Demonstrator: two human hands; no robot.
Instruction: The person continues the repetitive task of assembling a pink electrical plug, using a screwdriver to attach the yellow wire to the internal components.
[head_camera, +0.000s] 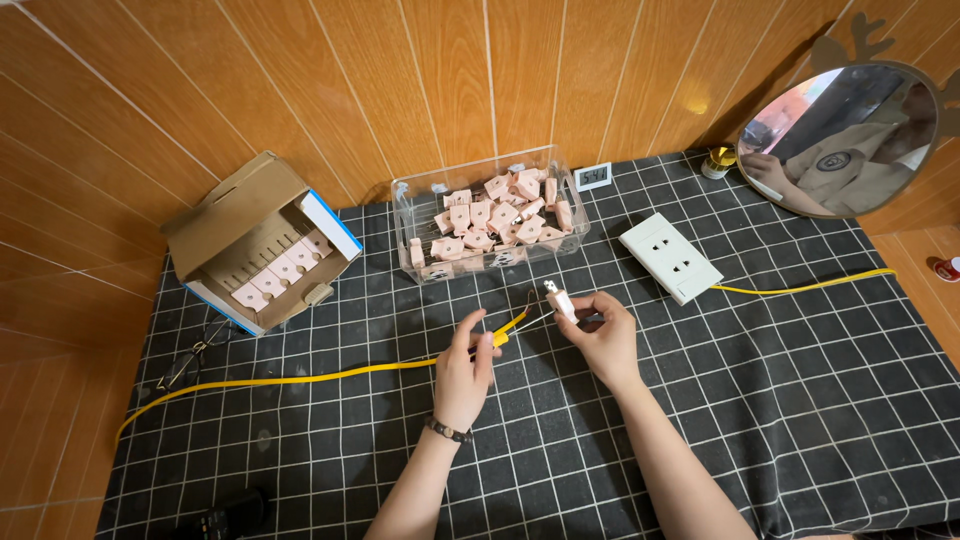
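The left hand (463, 365) pinches the yellow cable (300, 378) near its stripped end, just left of the right hand (600, 335), which pinches a small white plug (560, 300) upright between thumb and fingers. The step looks like joining wire to plug; the next move calls for steady alignment. Beyond both hands sits a clear box of pink plugs (490, 215) on the bench (800, 400).

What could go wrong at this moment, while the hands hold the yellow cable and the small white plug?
1. The left hand pinches the yellow cable near its bare wire ends; these thin ends could bend or prick a finger.
2. The right hand holds the white plug only at the fingertips, so it may slip onto the checked cloth.
3. The long cable could snag on the cardboard box.
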